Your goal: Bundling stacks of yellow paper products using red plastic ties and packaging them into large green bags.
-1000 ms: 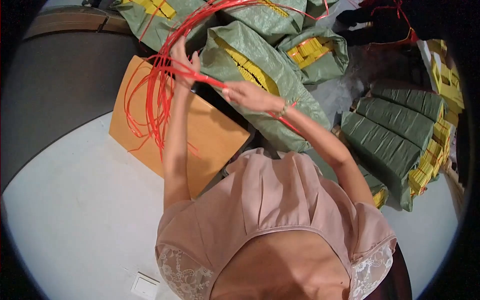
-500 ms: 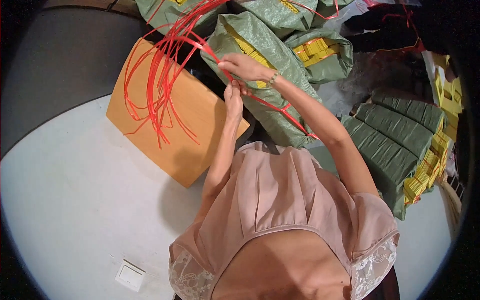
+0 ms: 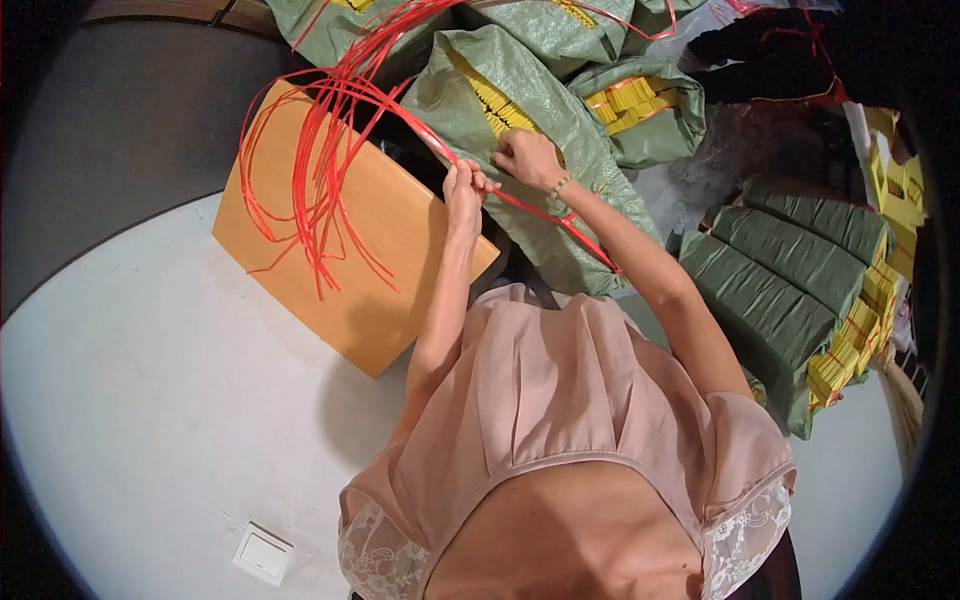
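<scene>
My left hand (image 3: 463,195) is closed around red plastic strapping (image 3: 425,133). From that grip, a taut length of the strap runs down to the right over a green woven sack (image 3: 575,185). The other way, a bundle of loose red strands loops up and to the left. My right hand (image 3: 530,158), with a beaded bracelet at the wrist, is curled closed over the sack, beside its open slit. It is apart from the thick part of the strapping, and its fingertips are hidden. Yellow folded pieces (image 3: 490,97) in a stack show inside the slit.
A tan wooden board or box (image 3: 335,250) lies left of my hands, under the loose strands. Another green sack (image 3: 670,135) with yellow contents stands behind. To the right are dark green wrapped bundles (image 3: 770,275) of yellow pieces. A white switch (image 3: 263,553) sits at lower left.
My right hand has come away from the strapping, moving right and slightly nearer, to over the sack. My left hand stays closed on the strap in nearly the same place.
</scene>
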{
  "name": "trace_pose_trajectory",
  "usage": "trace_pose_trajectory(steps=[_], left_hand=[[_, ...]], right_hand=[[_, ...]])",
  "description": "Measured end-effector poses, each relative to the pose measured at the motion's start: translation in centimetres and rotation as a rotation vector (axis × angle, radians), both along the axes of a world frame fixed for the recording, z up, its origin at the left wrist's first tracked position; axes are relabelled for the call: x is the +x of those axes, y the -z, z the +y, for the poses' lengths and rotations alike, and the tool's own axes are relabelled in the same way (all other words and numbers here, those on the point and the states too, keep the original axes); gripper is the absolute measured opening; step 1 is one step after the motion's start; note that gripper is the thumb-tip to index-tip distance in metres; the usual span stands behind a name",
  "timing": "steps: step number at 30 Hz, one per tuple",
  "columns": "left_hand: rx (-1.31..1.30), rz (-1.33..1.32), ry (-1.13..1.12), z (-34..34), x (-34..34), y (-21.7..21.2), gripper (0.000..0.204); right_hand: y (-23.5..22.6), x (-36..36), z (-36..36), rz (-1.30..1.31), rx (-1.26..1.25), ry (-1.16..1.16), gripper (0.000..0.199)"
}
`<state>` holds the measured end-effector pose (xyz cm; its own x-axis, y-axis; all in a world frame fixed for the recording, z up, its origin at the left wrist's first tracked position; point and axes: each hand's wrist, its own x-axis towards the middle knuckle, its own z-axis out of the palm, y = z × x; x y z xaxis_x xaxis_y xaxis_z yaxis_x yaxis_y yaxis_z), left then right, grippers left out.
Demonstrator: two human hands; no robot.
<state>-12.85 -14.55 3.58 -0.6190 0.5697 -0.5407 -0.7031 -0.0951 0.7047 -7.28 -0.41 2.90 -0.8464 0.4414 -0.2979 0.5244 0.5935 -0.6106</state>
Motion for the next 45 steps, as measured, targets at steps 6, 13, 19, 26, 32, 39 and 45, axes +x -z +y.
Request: trace_pose_trajectory(steps=[6,13,19,26,32,39,45], left_hand=[[-0.004,0.042,0.031,1.8,-1.1,0.2,0.029],[-0.234,0.118,0.168,3.9,-2.4,1.3,0.029],[-0.316,0.181,0.21,4.7,-2.5,2.2,0.028],[-0.265,0.171,0.207,5.3,-3.0,3.0,0.028],[-0.257,0.173,0.271,4.9,-3.3,3.4,0.029],[-0.257,0.177,0.243,4.9,-3.2,3.5,0.031],[-0.262,0.194,0.165,3.8,-2.4,2.5,0.03]], right_hand=[[-2.6,-2.8,3.3,0.136,-0.208,-0.009,0.022],[-2.7,-4.0,3.7,0.162,-0.141,-0.085,0.027],[-1.8,-3.9,4.1,0.034,-0.321,0.014,0.033],[0.1,-3.8,4.1,0.14,-0.237,0.106,0.039],[0.7,-3.7,4.2,0.162,-0.365,0.091,0.039],[0.9,-2.1,3.6,0.195,-0.702,0.22,0.033],[0.2,-0.2,2.7,-0.073,-0.292,0.143,0.031]])
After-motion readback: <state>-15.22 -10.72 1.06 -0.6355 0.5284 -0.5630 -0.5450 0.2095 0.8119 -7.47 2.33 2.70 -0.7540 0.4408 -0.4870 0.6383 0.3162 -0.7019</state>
